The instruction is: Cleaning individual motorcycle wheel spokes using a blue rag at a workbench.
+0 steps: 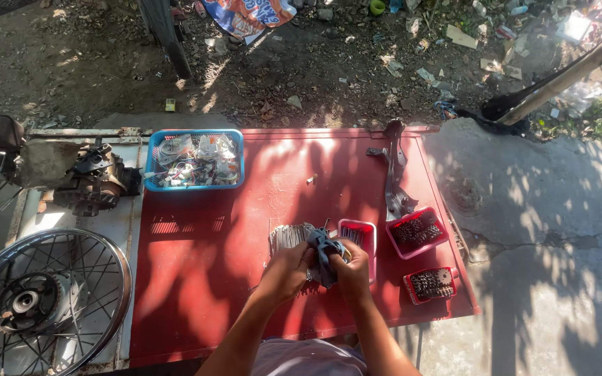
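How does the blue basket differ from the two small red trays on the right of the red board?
The blue basket is larger and sits at the board's far left; the red trays are smaller and sit near its right edge. The basket holds pale, mixed bits, some in clear bags; the trays hold small dark parts. All three are shallow, rectangular and rest on the red board.

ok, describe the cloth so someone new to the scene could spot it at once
Start at the red metal panel lying flat on the ground. Near its front edge, the left hand and right hand meet. The grey-blue cloth is bunched between them, the only soft, crumpled thing among the small red trays of metal parts.
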